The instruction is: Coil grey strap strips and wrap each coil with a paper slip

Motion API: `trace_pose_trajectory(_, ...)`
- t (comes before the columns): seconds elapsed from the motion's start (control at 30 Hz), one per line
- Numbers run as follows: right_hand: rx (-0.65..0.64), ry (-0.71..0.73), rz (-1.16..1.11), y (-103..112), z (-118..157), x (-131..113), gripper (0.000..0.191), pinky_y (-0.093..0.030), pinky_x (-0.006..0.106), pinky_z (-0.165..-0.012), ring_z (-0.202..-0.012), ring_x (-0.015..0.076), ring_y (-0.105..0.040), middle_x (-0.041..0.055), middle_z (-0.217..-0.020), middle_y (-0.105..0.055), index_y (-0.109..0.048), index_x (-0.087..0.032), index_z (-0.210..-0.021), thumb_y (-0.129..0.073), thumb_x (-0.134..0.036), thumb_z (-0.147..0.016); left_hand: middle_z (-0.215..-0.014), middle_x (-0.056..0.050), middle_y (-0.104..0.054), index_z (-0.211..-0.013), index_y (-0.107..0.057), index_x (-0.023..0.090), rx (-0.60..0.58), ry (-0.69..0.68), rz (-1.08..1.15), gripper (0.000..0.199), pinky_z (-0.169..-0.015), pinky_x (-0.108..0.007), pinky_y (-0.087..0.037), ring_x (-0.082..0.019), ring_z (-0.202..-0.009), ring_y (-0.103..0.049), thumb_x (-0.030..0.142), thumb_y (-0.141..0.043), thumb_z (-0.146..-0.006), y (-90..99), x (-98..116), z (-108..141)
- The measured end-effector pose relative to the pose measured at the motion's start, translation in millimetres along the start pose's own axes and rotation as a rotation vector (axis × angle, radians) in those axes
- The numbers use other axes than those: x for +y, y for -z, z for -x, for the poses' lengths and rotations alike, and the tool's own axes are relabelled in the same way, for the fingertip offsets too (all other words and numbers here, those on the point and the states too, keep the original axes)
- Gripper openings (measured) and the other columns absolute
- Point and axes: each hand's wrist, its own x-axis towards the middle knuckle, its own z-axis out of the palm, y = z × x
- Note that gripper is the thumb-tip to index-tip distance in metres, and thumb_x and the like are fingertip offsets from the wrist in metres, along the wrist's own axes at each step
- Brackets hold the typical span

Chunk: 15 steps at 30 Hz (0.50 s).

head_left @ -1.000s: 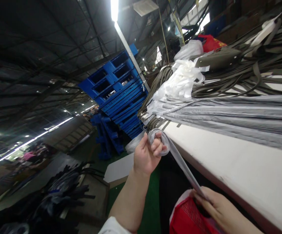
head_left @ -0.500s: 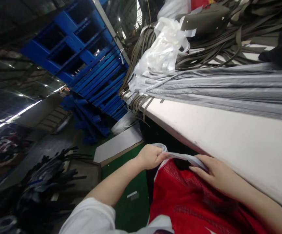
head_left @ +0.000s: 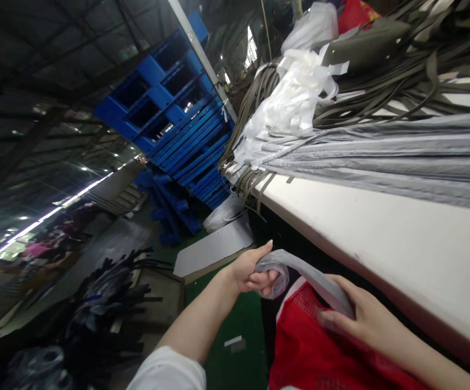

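The left hand (head_left: 255,273) and the right hand (head_left: 360,309) are bare, as are both forearms where they show. On the left arm is a white sleeve (head_left: 169,371), short and plain, loose in cut and softly creased, its rounded hem ending near the elbow. A bright red garment (head_left: 303,346) covers the person's front, its upper edge finished with a pale trim (head_left: 289,297). Just inside that edge runs a fine checked pattern; lower down sit faint, darker markings, too blurred to read.
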Motion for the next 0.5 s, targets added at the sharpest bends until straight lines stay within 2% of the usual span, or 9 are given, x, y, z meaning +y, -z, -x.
trace_pose_trajectory(0.07,0.073,-0.017,0.048,-2,-2,10,0.049,-0.047,0.045,-0.1,-0.112,0.0306,-0.062,0.0113,-0.126,-0.064,-0.049,-0.022,-0.132,-0.058,-0.041,-0.087,-0.027,0.009,-0.025,-0.062,-0.064,0.011,-0.006,-0.05,0.118,0.082,-0.046,-0.024,-0.046,-0.005,-0.021,-0.017,0.061,-0.008,-0.097,-0.4,8,2)
trace_pose_trajectory(0.1,0.066,-0.016,0.048,-2,-3,14,0.044,-0.046,0.045,-0.101,-0.112,0.0301,-0.062,0.0105,-0.126,-0.065,-0.049,-0.024,-0.131,-0.053,-0.04,-0.09,-0.027,0.009,-0.024,-0.063,-0.064,0.011,-0.001,-0.094,0.174,0.082,-0.046,-0.023,-0.046,-0.005,-0.021,-0.015,0.059,-0.008,-0.097,-2.0,13,3)
trace_pose_trajectory(0.2,-0.1,0.024,-0.022,-7,-5,11,0.034,-0.046,0.04,-0.099,-0.11,0.0279,-0.063,0.0069,-0.118,-0.068,-0.059,-0.027,-0.12,-0.04,-0.042,-0.096,-0.033,0.011,-0.025,-0.07,-0.066,0.009,0.049,-0.325,0.338,0.074,-0.048,-0.02,-0.045,-0.003,-0.025,-0.013,0.053,-0.015,-0.101,-13.4,33,5)
trace_pose_trajectory(0.27,-0.197,0.026,-0.09,-14,-4,-4,0.036,-0.05,0.034,-0.088,-0.097,0.0251,-0.065,0.005,-0.101,-0.07,-0.064,-0.024,-0.105,-0.037,-0.047,-0.098,-0.043,0.009,-0.034,-0.084,-0.067,0.005,0.082,-0.517,0.423,0.064,-0.057,-0.02,-0.048,-0.003,-0.032,-0.025,0.046,-0.022,-0.102,-25.9,43,-1)
trace_pose_trajectory(0.33,-0.243,0.0,-0.177,-23,-1,-27,0.043,-0.05,0.028,-0.072,-0.076,0.0192,-0.062,0.0022,-0.08,-0.065,-0.062,-0.02,-0.09,-0.034,-0.052,-0.098,-0.056,0.005,-0.044,-0.096,-0.065,0.005,0.123,-0.696,0.432,0.051,-0.073,-0.024,-0.051,-0.004,-0.044,-0.04,0.042,-0.03,-0.102,-39.9,44,-18)
trace_pose_trajectory(0.4,-0.257,-0.012,-0.293,-26,0,-48,0.047,-0.045,0.026,-0.063,-0.062,0.0142,-0.051,-0.001,-0.065,-0.055,-0.059,-0.018,-0.081,-0.034,-0.055,-0.098,-0.066,0.004,-0.049,-0.104,-0.061,0.008,0.231,-0.883,0.308,0.042,-0.088,-0.032,-0.05,-0.006,-0.055,-0.048,0.042,-0.037,-0.1,-53.1,34,-44)
trace_pose_trajectory(0.43,-0.251,-0.009,-0.36,-24,1,-56,0.048,-0.043,0.025,-0.062,-0.059,0.0129,-0.048,-0.0022,-0.061,-0.051,-0.058,-0.018,-0.08,-0.035,-0.056,-0.097,-0.069,0.003,-0.051,-0.107,-0.059,0.011,0.311,-0.978,0.17,0.039,-0.093,-0.036,-0.049,-0.008,-0.059,-0.051,0.044,-0.04,-0.099,-59.1,25,-57)
trace_pose_trajectory(0.5,-0.222,-0.005,-0.49,-13,2,-62,0.046,-0.041,0.025,-0.061,-0.058,0.0117,-0.044,-0.0032,-0.058,-0.048,-0.06,-0.016,-0.083,-0.04,-0.056,-0.096,-0.075,0.0,-0.056,-0.111,-0.056,0.014,0.465,-1.126,-0.273,0.041,-0.098,-0.041,-0.046,-0.014,-0.072,-0.058,0.05,-0.042,-0.096,-68.7,3,-78)
